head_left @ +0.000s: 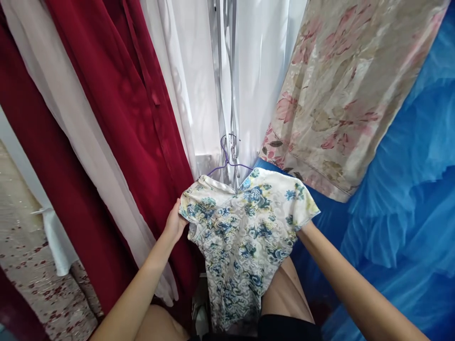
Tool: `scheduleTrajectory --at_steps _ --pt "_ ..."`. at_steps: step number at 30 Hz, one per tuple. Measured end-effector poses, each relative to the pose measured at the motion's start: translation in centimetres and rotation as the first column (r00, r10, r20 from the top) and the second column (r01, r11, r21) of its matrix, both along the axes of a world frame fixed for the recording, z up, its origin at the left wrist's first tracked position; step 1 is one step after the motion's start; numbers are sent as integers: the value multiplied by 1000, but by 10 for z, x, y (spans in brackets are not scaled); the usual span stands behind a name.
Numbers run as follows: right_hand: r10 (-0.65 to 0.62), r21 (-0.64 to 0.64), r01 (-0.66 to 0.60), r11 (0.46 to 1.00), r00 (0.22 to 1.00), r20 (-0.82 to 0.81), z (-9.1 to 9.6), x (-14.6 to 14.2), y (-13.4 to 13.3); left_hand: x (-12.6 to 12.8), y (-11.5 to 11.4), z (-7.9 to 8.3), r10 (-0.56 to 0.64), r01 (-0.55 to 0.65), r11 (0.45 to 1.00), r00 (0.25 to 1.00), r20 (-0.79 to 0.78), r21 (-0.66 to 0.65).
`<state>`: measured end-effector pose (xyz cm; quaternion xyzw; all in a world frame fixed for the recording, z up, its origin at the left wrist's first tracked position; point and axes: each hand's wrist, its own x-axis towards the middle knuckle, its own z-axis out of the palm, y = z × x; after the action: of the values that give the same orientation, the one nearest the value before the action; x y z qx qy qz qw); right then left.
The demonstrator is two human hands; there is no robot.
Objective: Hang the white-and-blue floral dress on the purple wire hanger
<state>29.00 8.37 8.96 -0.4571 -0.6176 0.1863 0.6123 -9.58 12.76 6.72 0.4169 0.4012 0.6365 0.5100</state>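
A short-sleeved floral dress [245,232], white with blue, green and yellow flowers, is spread out in front of me on a thin purple hanger [226,161]. My left hand [175,222] grips the edge of its left-side sleeve, fingers closed on the cloth. At the opposite sleeve, my right hand [304,228] reaches inside or behind the fabric, which hides its fingers. The hanger's hook is up by some grey ribbons [224,71] that dangle above the neckline. Below, the dress hangs down between my legs.
Dark red drapes [117,94] and a pale pink cloth [81,128] hang at left, beside a sequined beige garment [46,279]. White fabric [263,61] hangs behind. At right are a pink-flowered beige garment [330,90] and ruffled blue tulle [398,213].
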Motion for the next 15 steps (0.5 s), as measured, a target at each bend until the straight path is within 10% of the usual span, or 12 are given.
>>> scheduleTrajectory --at_steps 7,15 --pt "-202 -65 192 979 909 -364 25 2 -23 -7 -32 12 158 -140 954 986 -49 264" --pt "-141 13 166 986 874 -465 97 1 14 -3 -66 41 77 10 945 965 -251 327"
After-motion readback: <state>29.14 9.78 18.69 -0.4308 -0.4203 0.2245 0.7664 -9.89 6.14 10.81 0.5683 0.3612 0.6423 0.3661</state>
